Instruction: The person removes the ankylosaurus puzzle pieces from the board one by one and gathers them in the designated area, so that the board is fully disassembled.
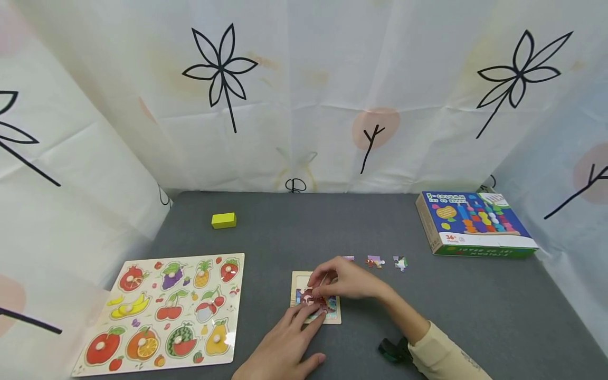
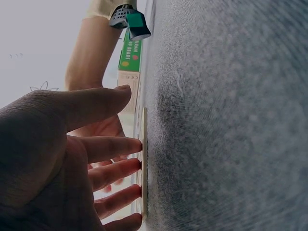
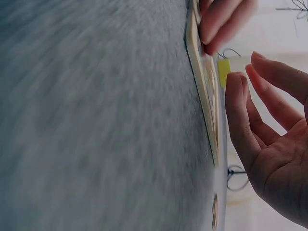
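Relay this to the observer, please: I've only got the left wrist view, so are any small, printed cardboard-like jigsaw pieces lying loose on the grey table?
Observer: Yes. The head view shows three small, colourfully printed jigsaw pieces in a row on the dark grey table, beyond and to the right of the pale-framed rectangular puzzle.
Operator: Copy. Can you see another one being held?
Observer: None that I can see. In the right wrist view, no piece shows between the fingers of the bare right hand.
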Motion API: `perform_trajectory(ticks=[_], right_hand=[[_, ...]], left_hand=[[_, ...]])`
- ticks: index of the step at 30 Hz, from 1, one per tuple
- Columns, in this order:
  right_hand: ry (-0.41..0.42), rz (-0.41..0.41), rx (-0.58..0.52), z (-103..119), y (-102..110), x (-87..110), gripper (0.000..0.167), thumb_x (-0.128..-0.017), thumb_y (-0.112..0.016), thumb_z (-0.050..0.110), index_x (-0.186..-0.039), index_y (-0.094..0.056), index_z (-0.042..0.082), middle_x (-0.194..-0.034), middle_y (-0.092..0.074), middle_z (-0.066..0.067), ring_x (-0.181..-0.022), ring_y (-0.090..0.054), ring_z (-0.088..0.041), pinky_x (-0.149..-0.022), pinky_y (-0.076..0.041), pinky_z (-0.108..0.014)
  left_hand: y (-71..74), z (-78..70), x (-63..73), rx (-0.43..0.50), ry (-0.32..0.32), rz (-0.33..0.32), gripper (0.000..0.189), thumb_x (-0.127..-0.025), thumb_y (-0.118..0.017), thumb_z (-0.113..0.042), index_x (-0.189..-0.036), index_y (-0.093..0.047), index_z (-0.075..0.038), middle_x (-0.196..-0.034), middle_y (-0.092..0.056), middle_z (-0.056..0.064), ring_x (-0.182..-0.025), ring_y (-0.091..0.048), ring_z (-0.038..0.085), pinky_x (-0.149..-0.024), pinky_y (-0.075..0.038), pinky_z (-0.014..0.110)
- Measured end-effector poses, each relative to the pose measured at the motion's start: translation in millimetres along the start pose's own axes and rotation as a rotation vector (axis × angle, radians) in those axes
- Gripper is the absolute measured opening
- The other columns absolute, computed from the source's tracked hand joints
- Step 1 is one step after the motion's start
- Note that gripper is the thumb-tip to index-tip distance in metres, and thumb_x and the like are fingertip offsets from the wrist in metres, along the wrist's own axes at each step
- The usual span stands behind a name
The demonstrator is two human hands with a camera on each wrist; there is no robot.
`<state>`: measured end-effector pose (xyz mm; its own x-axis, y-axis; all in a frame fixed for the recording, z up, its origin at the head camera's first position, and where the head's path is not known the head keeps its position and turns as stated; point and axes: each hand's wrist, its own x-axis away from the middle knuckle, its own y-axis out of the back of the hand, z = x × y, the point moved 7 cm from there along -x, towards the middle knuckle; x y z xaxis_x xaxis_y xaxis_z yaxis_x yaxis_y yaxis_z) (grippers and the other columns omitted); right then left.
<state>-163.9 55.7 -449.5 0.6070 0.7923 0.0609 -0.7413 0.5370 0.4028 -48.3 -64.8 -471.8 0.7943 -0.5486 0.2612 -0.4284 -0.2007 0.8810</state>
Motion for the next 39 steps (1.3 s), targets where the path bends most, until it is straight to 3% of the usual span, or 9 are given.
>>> perform_trajectory(ticks=[5,17,26,39], right_hand=[[-0.001,0.023,0.021,0.3,-9.9,-15.7,0.015,-0.102,-0.075,0.011,-0.112,-0.079,0.000,-0.098,-0.082,-0.014,-0.082,-0.074,-0.008,-0.079,-0.061,-0.020],[-0.063,-0.002,0.119,-4.0,-16.4,-31.7,0.010,-0.097,-0.077,0.006,-0.102,-0.082,-0.001,-0.084,-0.081,-0.010,-0.068,-0.064,0.003,-0.066,-0.055,-0.015],[-0.080,-0.003,0.153,0.2,-19.9,-33.7,0.008,-0.096,-0.077,0.005,-0.099,-0.081,-0.001,-0.081,-0.079,-0.009,-0.064,-0.061,0.003,-0.060,-0.053,-0.016],[-0.054,-0.011,0.151,2.9,-18.3,-25.0,0.011,-0.098,-0.078,0.007,-0.109,-0.082,0.005,-0.092,-0.081,-0.005,-0.078,-0.070,0.000,-0.075,-0.058,-0.017]], left_hand=[[0.2,0.7,1.1,0.011,0.004,0.003,0.071,-0.101,-0.070,-0.059,-0.162,-0.052,-0.027,-0.169,-0.044,-0.005,-0.151,-0.044,0.026,-0.111,-0.057,0.050],[0.6,4.6,-0.6,0.048,0.026,0.039,0.070,-0.101,-0.071,-0.059,-0.161,-0.053,-0.029,-0.165,-0.048,-0.005,-0.148,-0.047,0.024,-0.107,-0.060,0.050],[2.8,1.8,2.9,0.052,-0.031,-0.019,0.069,-0.103,-0.069,-0.057,-0.161,-0.053,-0.025,-0.165,-0.048,-0.004,-0.148,-0.047,0.023,-0.109,-0.058,0.046],[2.4,1.2,2.1,0.033,-0.033,-0.033,0.068,-0.102,-0.070,-0.056,-0.160,-0.054,-0.024,-0.161,-0.051,-0.004,-0.148,-0.046,0.023,-0.106,-0.060,0.045]])
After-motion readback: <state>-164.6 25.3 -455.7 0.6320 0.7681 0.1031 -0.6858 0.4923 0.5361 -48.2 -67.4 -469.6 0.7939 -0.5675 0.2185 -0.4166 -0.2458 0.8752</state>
